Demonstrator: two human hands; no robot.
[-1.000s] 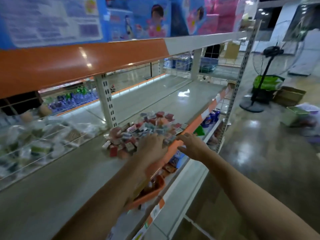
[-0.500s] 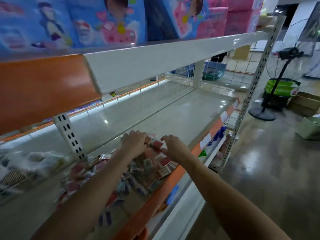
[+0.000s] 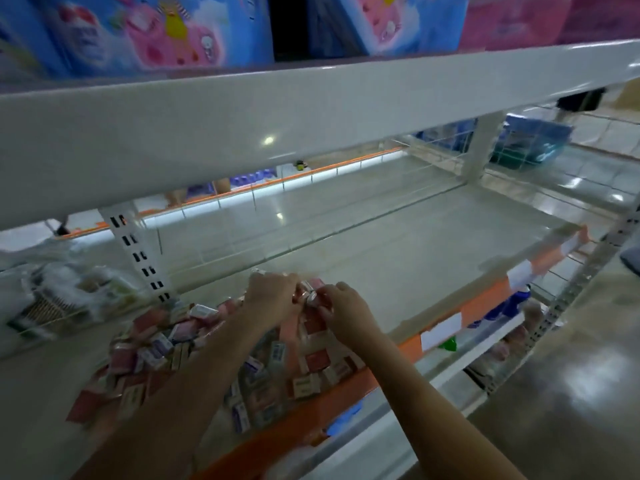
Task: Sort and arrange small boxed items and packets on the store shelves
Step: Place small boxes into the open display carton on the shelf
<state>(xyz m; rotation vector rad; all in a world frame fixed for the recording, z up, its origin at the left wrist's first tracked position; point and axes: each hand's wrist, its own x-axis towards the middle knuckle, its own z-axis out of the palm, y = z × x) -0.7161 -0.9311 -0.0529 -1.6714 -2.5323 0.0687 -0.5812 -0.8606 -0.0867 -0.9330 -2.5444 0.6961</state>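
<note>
A loose pile of small boxes [image 3: 173, 351], red, pink and white, lies on the grey shelf [image 3: 398, 265] near its orange front edge. My left hand [image 3: 273, 294] and my right hand [image 3: 343, 308] meet at the far end of the pile. Both have curled fingers around a few small boxes [image 3: 307, 295] held between them, just above the heap. My forearms cover part of the pile.
A white upper shelf [image 3: 311, 109] hangs close overhead with blue and pink cartons [image 3: 166, 32] on it. White packets [image 3: 59, 299] lie left of a slotted upright [image 3: 138, 251]. Lower shelves [image 3: 467, 344] hold bottles. Glossy floor lies to the right.
The view has moved closer and lower. My hands came together from lying spread on the pile and now hold a few boxes lifted between them.
</note>
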